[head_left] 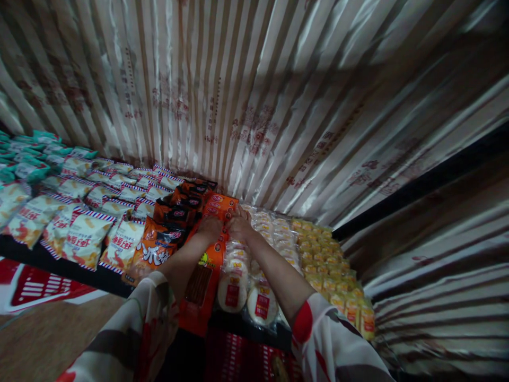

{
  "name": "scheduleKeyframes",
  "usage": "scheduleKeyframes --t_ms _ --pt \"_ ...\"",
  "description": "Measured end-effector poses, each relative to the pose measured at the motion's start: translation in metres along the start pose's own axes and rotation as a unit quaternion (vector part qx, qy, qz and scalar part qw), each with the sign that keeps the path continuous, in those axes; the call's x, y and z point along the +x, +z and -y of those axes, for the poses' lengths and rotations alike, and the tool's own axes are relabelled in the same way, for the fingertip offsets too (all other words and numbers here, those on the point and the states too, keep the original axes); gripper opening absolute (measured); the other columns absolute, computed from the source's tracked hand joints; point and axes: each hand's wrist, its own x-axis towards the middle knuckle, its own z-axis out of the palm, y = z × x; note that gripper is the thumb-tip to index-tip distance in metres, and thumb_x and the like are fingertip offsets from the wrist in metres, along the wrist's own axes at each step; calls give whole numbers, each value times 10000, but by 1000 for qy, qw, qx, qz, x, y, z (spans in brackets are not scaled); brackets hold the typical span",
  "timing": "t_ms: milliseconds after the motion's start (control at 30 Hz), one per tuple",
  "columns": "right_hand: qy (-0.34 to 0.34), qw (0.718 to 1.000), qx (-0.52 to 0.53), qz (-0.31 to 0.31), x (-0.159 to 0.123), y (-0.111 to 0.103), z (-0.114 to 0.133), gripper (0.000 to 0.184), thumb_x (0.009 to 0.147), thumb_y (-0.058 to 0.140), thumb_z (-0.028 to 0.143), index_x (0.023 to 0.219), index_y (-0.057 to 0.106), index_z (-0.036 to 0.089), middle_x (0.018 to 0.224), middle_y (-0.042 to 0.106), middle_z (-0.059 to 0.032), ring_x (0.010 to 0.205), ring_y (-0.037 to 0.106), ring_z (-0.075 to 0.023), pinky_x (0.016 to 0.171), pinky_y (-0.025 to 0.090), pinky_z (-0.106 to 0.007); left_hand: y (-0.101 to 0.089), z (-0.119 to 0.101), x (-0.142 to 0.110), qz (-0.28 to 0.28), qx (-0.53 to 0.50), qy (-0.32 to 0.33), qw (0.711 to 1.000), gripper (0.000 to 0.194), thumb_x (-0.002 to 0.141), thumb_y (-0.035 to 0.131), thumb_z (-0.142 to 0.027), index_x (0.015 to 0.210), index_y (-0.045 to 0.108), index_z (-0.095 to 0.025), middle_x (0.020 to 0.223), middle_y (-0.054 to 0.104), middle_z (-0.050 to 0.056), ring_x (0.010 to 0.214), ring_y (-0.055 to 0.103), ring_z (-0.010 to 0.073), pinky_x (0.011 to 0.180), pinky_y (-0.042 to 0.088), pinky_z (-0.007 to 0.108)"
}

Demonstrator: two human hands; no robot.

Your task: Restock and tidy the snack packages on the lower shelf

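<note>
Crinkled, silver-and-brown striped sheeting [222, 95], printed with red motifs and dark lettering, is hung as backdrop and along the right side. Below it, a long black display shelf [87, 278] is filled with wrapped goods in rows; beneath its front edge, a brown surface [51, 339] and a red panel with white slots [51, 284] are seen. Largest group: white plastic snack bags with blue-and-red striped edges [85, 239], ranked at left. Next: small yellow wrapped packets [322, 254], stacked at far right; clear-wrapped round white crackers with red labels [262, 305], set between these and the centre; black-and-orange glossy bags [157, 244], overlapped beside the white bags; green-and-white packets [34, 170], placed at far left. At centre, long flat orange packaging [213, 265] with a brown panel is laid from the back towards the front edge, between the black-and-orange bags and the crackers; whether one piece or several is included cannot be told. It is judged light, smooth and somewhat slippery, with contents possibly breakable; it would be best held by both long edges, without pressure on the middle. Smallest: the left hand [210, 229] and right hand [240, 225], both laid against its upper part, fingers bent; whether anything is gripped cannot be told.
</note>
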Motion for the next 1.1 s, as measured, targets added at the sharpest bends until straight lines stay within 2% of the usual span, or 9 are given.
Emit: scheduleKeyframes --t_ms 100,233,400,700,933,1100 --pt "27 999 -18 20 -4 -9 3 340 803 551 418 1070 612 217 1336 488 -44 1324 278 -261 1082 82 -512 0 0 1 3 2 -2 1000 293 826 417 -78 988 659 -101 1055 666 157 1002 608 224 871 437 303" --pt "53 995 -65 61 -11 -26 11 205 708 590 270 879 702 263 1405 432 -21 1390 92 -273 1078 -3 -489 1 0 1 6 3 2 1000 290 827 417 -82 991 656 -90 1062 661 169 1015 601 235 880 436 322" --pt "32 991 -92 92 -23 -39 25 194 696 592 241 831 730 254 1471 313 -7 1403 7 -266 1083 -6 -464 5 2 3 7 2 22 1000 288 860 406 -138 1017 646 -113 1091 650 154 1066 572 239 924 407 342" --pt "37 983 -111 140 -30 -40 36 236 702 575 223 874 731 268 1456 338 -11 1401 20 -289 1073 -5 -503 4 2 3 8 -3 17 1000 259 856 425 -164 979 648 -111 1082 649 156 1047 579 241 908 413 341" --pt "55 978 -124 160 -29 -41 43 271 727 523 176 896 725 239 1463 336 -18 1398 53 -281 1072 -2 -479 4 -2 0 -2 -6 3 1000 284 861 425 -171 1050 625 -99 1114 635 155 1098 545 264 937 398 379" --pt "50 980 -119 153 -30 -38 40 260 729 521 177 862 720 277 1369 473 15 1365 161 -260 1069 10 -458 7 -2 -2 -19 -12 2 1000 276 864 414 -159 1023 637 -125 1106 634 136 1096 540 243 925 405 349"
